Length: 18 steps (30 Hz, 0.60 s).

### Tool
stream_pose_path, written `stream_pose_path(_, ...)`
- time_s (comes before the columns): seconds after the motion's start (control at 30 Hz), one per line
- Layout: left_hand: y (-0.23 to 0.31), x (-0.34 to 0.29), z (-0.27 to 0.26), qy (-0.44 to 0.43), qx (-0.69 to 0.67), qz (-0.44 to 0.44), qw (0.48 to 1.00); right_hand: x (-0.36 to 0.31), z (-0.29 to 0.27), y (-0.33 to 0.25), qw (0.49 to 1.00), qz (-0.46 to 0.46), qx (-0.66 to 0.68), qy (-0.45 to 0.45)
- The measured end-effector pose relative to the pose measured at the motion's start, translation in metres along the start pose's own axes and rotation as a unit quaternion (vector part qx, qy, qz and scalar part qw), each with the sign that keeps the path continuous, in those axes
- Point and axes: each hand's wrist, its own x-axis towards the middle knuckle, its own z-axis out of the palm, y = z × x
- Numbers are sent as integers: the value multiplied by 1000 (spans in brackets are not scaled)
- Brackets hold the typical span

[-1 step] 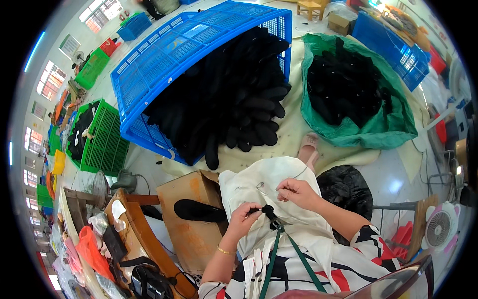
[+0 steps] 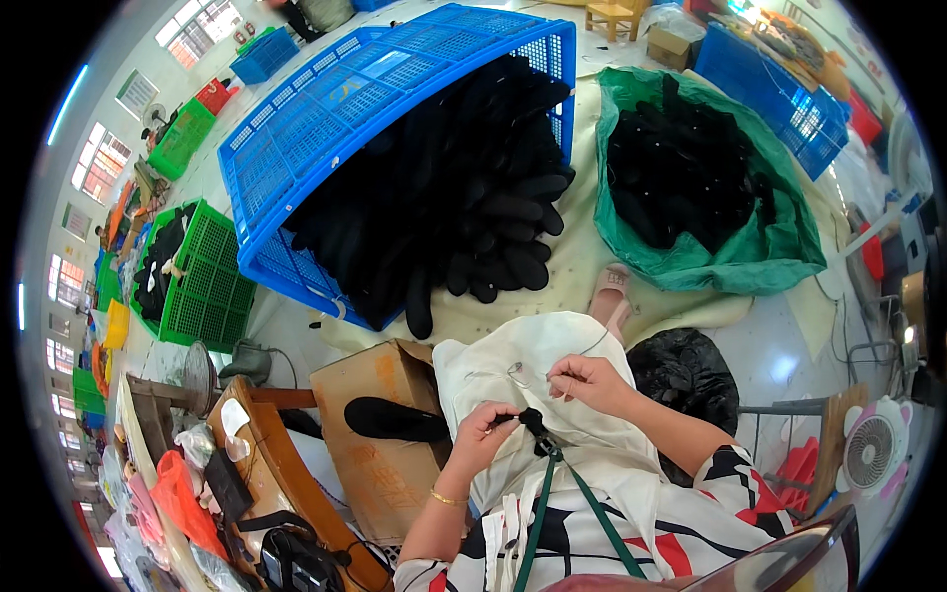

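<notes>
Over my lap, covered by a cream apron [image 2: 493, 360], both my hands are close together. My left hand [image 2: 478, 436] is closed in a pinch, its fingertips against a small black piece [image 2: 532, 420]. My right hand [image 2: 589, 383] is pinched too, a little higher and to the right; what lies between its fingertips is too small to make out. A thin dark line, perhaps thread, shows above it on the apron. Below the black piece a dark clip [image 2: 546, 447] joins two green straps [image 2: 598, 508]. A long black padded piece [image 2: 393, 419] lies over a cardboard box [image 2: 380, 483] at my left.
A tipped blue crate [image 2: 296, 148] spills black padded pieces [image 2: 464, 197] ahead. Beyond my right foot stands a green sack [image 2: 779, 261] of black pieces. A black bag [image 2: 686, 380] and a fan [image 2: 872, 452] are at right, a cluttered wooden table [image 2: 296, 483] at left.
</notes>
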Motion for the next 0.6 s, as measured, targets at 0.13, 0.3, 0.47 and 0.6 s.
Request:
stream_pose_path(0.13, 16, 4, 5, 20, -201, -90, 975, -1, 4, -10, 997, 13, 34, -64)
stream_pose_path(0.3, 5, 22, 14, -109, -310, -86, 940, 0, 23, -31, 987, 0, 130, -95)
stream_pose_path(0.47, -2, 20, 24, -173, -341, -131, 915, 4, 5, -45, 981, 38, 192, -2)
stream_pose_path(0.6, 3, 15, 4, -147, -311, -150, 927, 5, -46, -38, 933, 21, 341, 110)
